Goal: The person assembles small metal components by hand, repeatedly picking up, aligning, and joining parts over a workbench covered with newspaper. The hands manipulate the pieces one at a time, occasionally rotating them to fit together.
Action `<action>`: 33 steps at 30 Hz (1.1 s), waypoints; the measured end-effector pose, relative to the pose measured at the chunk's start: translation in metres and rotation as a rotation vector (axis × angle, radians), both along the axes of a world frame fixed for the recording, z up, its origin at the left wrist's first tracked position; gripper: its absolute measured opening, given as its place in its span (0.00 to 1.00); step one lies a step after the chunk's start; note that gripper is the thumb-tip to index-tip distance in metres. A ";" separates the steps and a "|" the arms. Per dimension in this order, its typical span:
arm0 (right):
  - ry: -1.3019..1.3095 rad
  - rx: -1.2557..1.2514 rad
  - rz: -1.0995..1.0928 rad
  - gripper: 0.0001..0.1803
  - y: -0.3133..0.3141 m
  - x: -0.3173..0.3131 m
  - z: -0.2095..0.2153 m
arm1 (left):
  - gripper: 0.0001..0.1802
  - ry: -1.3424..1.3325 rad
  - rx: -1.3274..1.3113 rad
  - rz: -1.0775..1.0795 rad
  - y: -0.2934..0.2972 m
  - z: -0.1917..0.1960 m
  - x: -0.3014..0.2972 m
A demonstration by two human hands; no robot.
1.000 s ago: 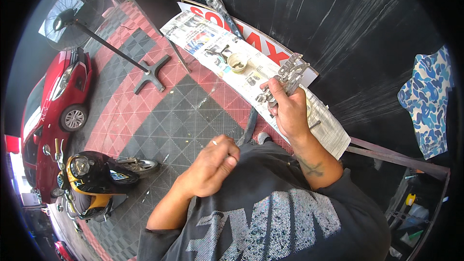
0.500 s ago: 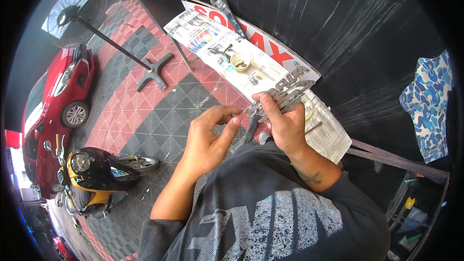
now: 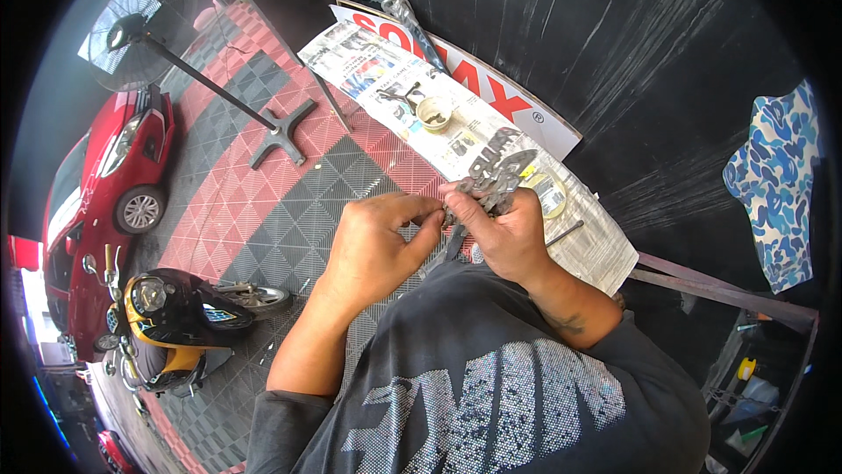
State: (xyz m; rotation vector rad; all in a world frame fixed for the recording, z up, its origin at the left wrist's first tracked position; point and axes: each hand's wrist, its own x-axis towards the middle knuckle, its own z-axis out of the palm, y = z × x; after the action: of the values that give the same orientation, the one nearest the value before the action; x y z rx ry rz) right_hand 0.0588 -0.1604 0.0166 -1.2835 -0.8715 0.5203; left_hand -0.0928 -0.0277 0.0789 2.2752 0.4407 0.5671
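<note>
My right hand (image 3: 509, 235) grips a grey openwork emblem (image 3: 502, 163) with letter-like shapes, its thumb on top, holding it over the near side of a bench covered in newspaper (image 3: 478, 136). My left hand (image 3: 373, 242) pinches the emblem's near left end between thumb and forefinger; what exactly lies in the pinch is hidden. On the newspaper stand a small pale bowl (image 3: 434, 113) with dark bits in it and a dark bracket-like piece (image 3: 402, 95). A round yellowish container (image 3: 551, 193) sits partly behind the emblem. A thin dark rod (image 3: 566, 234) lies close by.
A lettered white board (image 3: 548, 123) and a plastic-wrapped item (image 3: 408, 18) lie along the bench's far side, against a black wall. To the left stand a pedestal fan (image 3: 276, 132), a red car (image 3: 114, 158) and a scooter (image 3: 171, 312). Camouflage cloth (image 3: 772, 185) hangs right.
My left hand has moved right, and its fingers have closed on the emblem's near end. With my right hand, the emblem has shifted slightly left and turned, uncovering more of the round container.
</note>
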 end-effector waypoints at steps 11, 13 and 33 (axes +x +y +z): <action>-0.307 0.006 -0.033 0.10 -0.005 -0.005 0.002 | 0.09 0.008 0.076 0.035 -0.003 -0.024 0.002; -0.355 0.044 -0.047 0.10 -0.006 -0.006 -0.001 | 0.09 0.004 0.008 0.067 -0.008 -0.028 0.001; -0.268 0.040 -0.005 0.08 -0.005 -0.017 -0.004 | 0.05 -0.035 -0.828 0.065 -0.006 -0.052 -0.021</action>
State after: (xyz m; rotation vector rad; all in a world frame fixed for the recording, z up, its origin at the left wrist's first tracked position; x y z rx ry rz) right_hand 0.0417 -0.1649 0.0122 -1.3373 -1.0955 0.3291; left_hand -0.1140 -0.0334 0.0269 1.4611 0.5982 0.3572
